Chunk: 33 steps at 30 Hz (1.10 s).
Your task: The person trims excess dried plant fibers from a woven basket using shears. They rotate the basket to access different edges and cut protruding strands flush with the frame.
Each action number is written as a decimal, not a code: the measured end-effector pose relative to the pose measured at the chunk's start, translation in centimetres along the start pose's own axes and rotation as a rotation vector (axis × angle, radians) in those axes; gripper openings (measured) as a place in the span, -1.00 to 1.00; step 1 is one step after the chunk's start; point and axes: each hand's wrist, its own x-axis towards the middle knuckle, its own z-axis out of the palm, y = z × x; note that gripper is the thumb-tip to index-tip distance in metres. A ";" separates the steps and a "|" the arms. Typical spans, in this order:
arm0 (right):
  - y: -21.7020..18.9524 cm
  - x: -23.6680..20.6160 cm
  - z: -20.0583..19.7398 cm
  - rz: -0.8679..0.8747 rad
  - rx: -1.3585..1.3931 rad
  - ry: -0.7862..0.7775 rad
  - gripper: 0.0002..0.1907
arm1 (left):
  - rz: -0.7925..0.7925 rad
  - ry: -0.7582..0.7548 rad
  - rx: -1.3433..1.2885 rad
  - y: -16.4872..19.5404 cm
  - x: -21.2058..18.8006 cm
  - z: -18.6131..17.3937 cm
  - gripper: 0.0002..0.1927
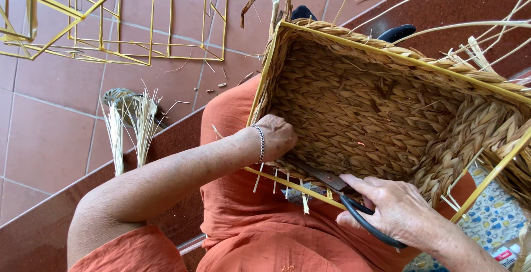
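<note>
Woven straw forms the basket (pixel 381 106) lying tipped on the person's lap, the left hand (pixel 276 136) curled over its near rim. Just below that rim the right hand (pixel 395 211) grips black-handled scissors (pixel 343 194), blades among loose straw ends (pixel 279 181). A slip could cut the weave or nick the left fingers, which lie close beside the blades.

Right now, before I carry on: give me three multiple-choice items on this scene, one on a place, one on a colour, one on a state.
1. Where is the left hand?
A. on the floor
B. on the woven basket's near rim
C. on the wire frames

2. What colour are the scissors' handles?
A. black
B. red
C. white

3. The right hand:
A. lies empty
B. grips the scissors
C. holds a bundle of straw

Answers: 1 B, its fingers curl over the edge; 2 A, dark loops show around the fingers; 3 B, fingers pass through the handles.
</note>
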 end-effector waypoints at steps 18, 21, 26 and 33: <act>0.4 0.9 1.3 -0.229 -0.148 0.063 -0.24 | -0.069 -0.177 -0.050 0.2 -1.4 -2.7 -0.66; 1.1 0.8 1.7 -0.267 -0.090 0.123 -0.19 | -0.081 0.238 -0.040 0.0 -1.1 -1.4 -0.35; 2.2 -0.6 -0.3 0.038 -0.138 0.049 -0.01 | 0.002 0.070 0.379 -0.3 -0.1 1.6 -0.53; 1.7 -1.3 -1.7 0.194 -0.059 -0.045 -0.05 | 0.093 -0.095 0.037 0.6 0.5 1.3 -0.71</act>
